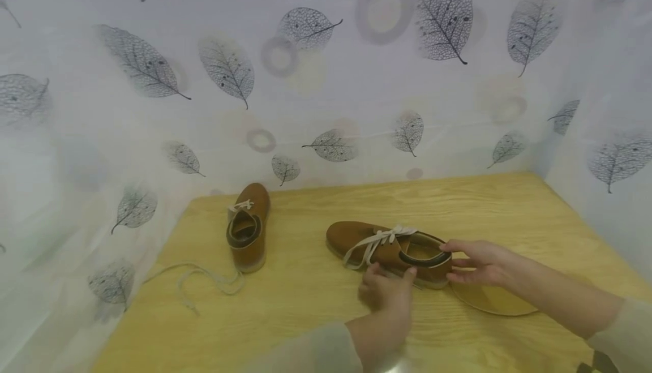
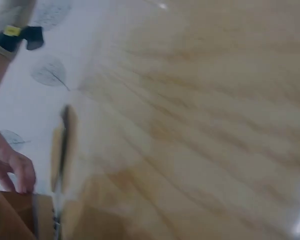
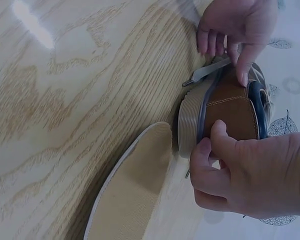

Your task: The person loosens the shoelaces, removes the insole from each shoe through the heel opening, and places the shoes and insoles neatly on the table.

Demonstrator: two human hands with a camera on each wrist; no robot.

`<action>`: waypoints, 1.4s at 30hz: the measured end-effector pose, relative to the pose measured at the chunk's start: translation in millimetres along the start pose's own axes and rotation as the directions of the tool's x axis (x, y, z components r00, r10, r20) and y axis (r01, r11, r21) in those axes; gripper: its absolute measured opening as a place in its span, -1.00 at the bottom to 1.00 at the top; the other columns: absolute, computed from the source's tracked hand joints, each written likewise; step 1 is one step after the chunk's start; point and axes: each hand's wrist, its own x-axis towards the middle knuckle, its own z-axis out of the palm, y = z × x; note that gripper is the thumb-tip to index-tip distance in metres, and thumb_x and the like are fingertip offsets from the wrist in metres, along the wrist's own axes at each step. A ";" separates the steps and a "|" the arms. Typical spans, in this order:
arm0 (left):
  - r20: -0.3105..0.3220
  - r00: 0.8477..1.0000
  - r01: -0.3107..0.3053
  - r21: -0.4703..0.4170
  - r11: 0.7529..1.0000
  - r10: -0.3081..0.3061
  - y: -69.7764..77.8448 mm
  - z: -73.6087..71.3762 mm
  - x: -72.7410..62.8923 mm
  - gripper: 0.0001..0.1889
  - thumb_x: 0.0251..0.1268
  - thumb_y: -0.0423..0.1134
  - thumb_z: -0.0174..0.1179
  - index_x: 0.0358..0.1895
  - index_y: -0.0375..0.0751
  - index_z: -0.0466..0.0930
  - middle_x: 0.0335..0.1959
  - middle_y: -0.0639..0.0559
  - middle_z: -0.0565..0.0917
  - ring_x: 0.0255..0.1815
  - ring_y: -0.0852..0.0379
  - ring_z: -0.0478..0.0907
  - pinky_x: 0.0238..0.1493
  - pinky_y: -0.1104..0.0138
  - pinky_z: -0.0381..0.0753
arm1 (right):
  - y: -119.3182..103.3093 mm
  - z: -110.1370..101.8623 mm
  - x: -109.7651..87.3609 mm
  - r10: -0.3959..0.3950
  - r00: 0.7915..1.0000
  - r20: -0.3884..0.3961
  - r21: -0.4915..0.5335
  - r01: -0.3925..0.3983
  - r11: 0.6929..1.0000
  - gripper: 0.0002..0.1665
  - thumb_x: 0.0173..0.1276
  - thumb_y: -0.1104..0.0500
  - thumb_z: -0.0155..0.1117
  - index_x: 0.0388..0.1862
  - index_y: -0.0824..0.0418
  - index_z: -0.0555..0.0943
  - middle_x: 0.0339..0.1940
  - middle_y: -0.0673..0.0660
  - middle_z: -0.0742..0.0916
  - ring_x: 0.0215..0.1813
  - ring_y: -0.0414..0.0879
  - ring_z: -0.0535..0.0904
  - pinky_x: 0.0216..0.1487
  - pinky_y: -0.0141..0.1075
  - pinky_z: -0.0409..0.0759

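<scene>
A brown leather lace-up shoe (image 1: pixel 428 257) stands upright on the wooden table, toe to the left, its pale lace (image 1: pixel 377 243) tied in a bow. My right hand (image 1: pixel 476 262) grips it at the heel, thumb and fingers on the heel and collar. Along the near side, my left hand (image 1: pixel 387 294) lies with its thumb against the upper. A loose lace end with a dark tip (image 3: pixel 205 72) hangs beside the left fingers in the right wrist view. Close to the heel lies a tan insole (image 3: pixel 135 185) with a white edge, partly behind my right forearm in the head view.
A matching brown shoe (image 1: pixel 249 231) stands at the left of the table (image 1: pixel 300 305), toe pointing away. From it, a long pale lace (image 1: pixel 204 274) trails over the left edge. Leaf-printed curtains (image 1: pixel 331 78) hang at the back and sides.
</scene>
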 end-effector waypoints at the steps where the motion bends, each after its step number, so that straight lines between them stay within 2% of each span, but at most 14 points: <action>1: -0.043 0.999 -0.028 0.010 1.000 0.029 -2.1 1.3 3.2 -0.19 -0.50 -0.10 0.62 0.01 -0.21 0.44 0.00 -0.25 0.42 0.03 -0.22 0.36 0.04 0.01 0.53 | 0.0 -0.2 0.2 -0.001 1.000 0.002 -0.007 0.001 1.000 -0.06 0.36 0.25 0.14 0.45 0.37 -0.24 0.23 0.51 0.11 -0.05 0.12 0.44 0.06 -0.29 0.63; 3: -0.104 0.990 -0.095 0.020 0.995 0.096 -5.1 3.4 10.0 -0.19 -0.60 -0.14 0.64 -0.04 -0.14 0.44 0.00 -0.22 0.37 0.03 -0.16 0.33 0.01 0.07 0.55 | 0.0 -0.3 0.5 -0.003 1.000 0.006 -0.020 0.003 1.000 -0.03 0.36 0.25 0.14 0.45 0.38 -0.28 0.24 0.52 0.10 -0.03 0.14 0.43 0.07 -0.29 0.62; 6: -0.120 0.962 -0.245 0.020 0.969 0.246 -5.6 3.4 21.0 -0.04 -0.67 -0.22 0.65 0.09 -0.09 0.37 0.15 -0.21 0.28 0.16 -0.17 0.27 0.13 0.04 0.50 | -0.7 -0.5 1.1 -0.001 1.000 0.003 -0.022 0.001 1.000 -0.07 0.34 0.26 0.16 0.44 0.39 -0.20 0.26 0.55 0.08 0.00 0.16 0.41 0.11 -0.25 0.61; 8: -0.087 0.925 -0.368 0.038 0.929 0.370 -5.3 0.7 29.1 0.14 -0.66 -0.22 0.66 0.29 -0.07 0.23 0.31 -0.21 0.17 0.29 -0.22 0.17 0.24 -0.04 0.40 | -1.4 -0.8 1.6 -0.002 1.000 0.000 -0.023 0.002 1.000 -0.16 0.33 0.27 0.17 0.40 0.40 -0.09 0.26 0.55 0.09 0.00 0.17 0.41 0.13 -0.23 0.60; 11: 0.027 0.849 -0.527 0.133 0.839 0.528 -5.1 -6.0 42.7 0.41 -0.60 -0.08 0.64 0.50 0.06 -0.15 0.50 -0.12 -0.10 0.46 -0.26 -0.09 0.38 -0.14 0.16 | -2.1 -2.2 2.0 -0.010 1.000 -0.001 -0.043 0.010 0.999 -0.31 0.33 0.27 0.16 0.30 0.41 0.06 0.24 0.54 0.11 0.00 0.17 0.41 0.14 -0.20 0.59; 14: 0.196 0.742 -0.666 0.330 0.669 0.641 -3.1 -14.0 59.1 0.52 -0.52 0.20 0.55 0.51 0.04 -0.45 0.55 -0.06 -0.33 0.53 -0.18 -0.29 0.46 -0.12 -0.06 | -2.8 -4.0 2.6 -0.019 1.000 0.003 -0.081 0.019 0.997 -0.37 0.33 0.28 0.13 0.26 0.43 0.10 0.25 0.55 0.09 0.03 0.19 0.40 0.14 -0.19 0.59; 18: 0.416 0.590 -0.783 0.506 0.363 0.692 6.2 -24.0 78.3 0.57 -0.49 0.48 0.37 0.46 -0.11 -0.62 0.51 -0.06 -0.55 0.53 -0.13 -0.44 0.47 -0.13 -0.20 | -3.7 -5.0 4.1 -0.019 1.000 0.007 -0.113 0.020 0.993 -0.26 0.33 0.29 0.12 0.33 0.49 -0.01 0.27 0.58 0.08 0.04 0.20 0.40 0.14 -0.19 0.60; 20: 0.496 0.534 -0.805 0.546 0.232 0.685 12.6 -28.3 85.4 0.58 -0.48 0.57 0.28 0.45 -0.16 -0.64 0.50 -0.08 -0.58 0.53 -0.13 -0.47 0.46 -0.16 -0.23 | -4.6 -4.5 5.1 -0.018 1.000 0.008 -0.128 0.019 0.992 -0.17 0.32 0.30 0.12 0.38 0.50 -0.10 0.27 0.58 0.09 0.02 0.18 0.42 0.13 -0.20 0.60; 21: 0.528 0.519 -0.810 0.555 0.190 0.672 15.7 -30.1 88.4 0.57 -0.47 0.60 0.24 0.45 -0.16 -0.65 0.49 -0.07 -0.59 0.53 -0.12 -0.48 0.46 -0.17 -0.25 | -5.3 -4.2 5.4 -0.016 1.000 0.007 -0.131 0.017 0.991 -0.13 0.31 0.30 0.12 0.40 0.49 -0.15 0.27 0.59 0.09 0.00 0.18 0.44 0.12 -0.21 0.61; 22: 0.558 0.509 -0.813 0.562 0.152 0.655 18.6 -31.7 91.3 0.57 -0.46 0.63 0.19 0.44 -0.17 -0.66 0.50 -0.07 -0.58 0.53 -0.10 -0.48 0.46 -0.17 -0.28 | -6.0 -4.0 5.7 -0.015 1.000 0.012 -0.136 0.016 0.991 -0.10 0.30 0.31 0.12 0.41 0.49 -0.18 0.28 0.60 0.08 -0.01 0.17 0.44 0.12 -0.22 0.61; 24: 0.613 0.505 -0.820 0.560 0.116 0.607 23.4 -35.0 96.1 0.54 -0.43 0.66 0.12 0.43 -0.16 -0.68 0.50 -0.04 -0.55 0.53 -0.05 -0.48 0.47 -0.13 -0.33 | -7.4 -3.8 6.6 -0.012 1.000 0.020 -0.147 0.015 0.989 -0.08 0.30 0.32 0.11 0.42 0.49 -0.21 0.29 0.62 0.06 -0.04 0.16 0.46 0.10 -0.23 0.62; 29: 0.726 0.526 -0.842 0.519 0.149 0.444 26.3 -41.1 105.2 0.40 -0.27 0.66 0.03 0.48 -0.12 -0.53 0.53 0.00 -0.36 0.54 0.03 -0.36 0.51 -0.02 -0.30 | -10.5 -4.6 9.2 -0.012 0.999 0.037 -0.179 0.019 0.984 -0.15 0.29 0.32 0.11 0.39 0.50 -0.12 0.25 0.58 0.10 -0.08 0.12 0.49 0.05 -0.26 0.64; 35: 0.782 0.504 -0.850 0.524 0.052 0.367 19.2 -42.9 111.6 0.29 -0.16 0.69 -0.14 0.52 -0.11 -0.32 0.54 -0.04 -0.23 0.55 -0.03 -0.27 0.51 -0.06 -0.23 | -12.7 -5.6 13.2 -0.019 0.999 0.048 -0.218 0.029 0.976 -0.11 0.29 0.30 0.13 0.40 0.51 -0.14 0.22 0.54 0.15 -0.08 0.09 0.48 0.04 -0.26 0.64; 42: 0.785 0.509 -0.852 0.517 0.080 0.353 14.8 -47.8 113.3 0.24 -0.10 0.66 -0.13 0.52 -0.10 -0.31 0.55 -0.05 -0.21 0.55 -0.05 -0.25 0.51 -0.07 -0.24 | -14.8 -2.7 18.5 -0.027 0.999 0.025 -0.240 0.032 0.970 -0.07 0.29 0.28 0.15 0.41 0.52 -0.18 0.21 0.53 0.16 -0.09 0.08 0.50 0.07 -0.22 0.63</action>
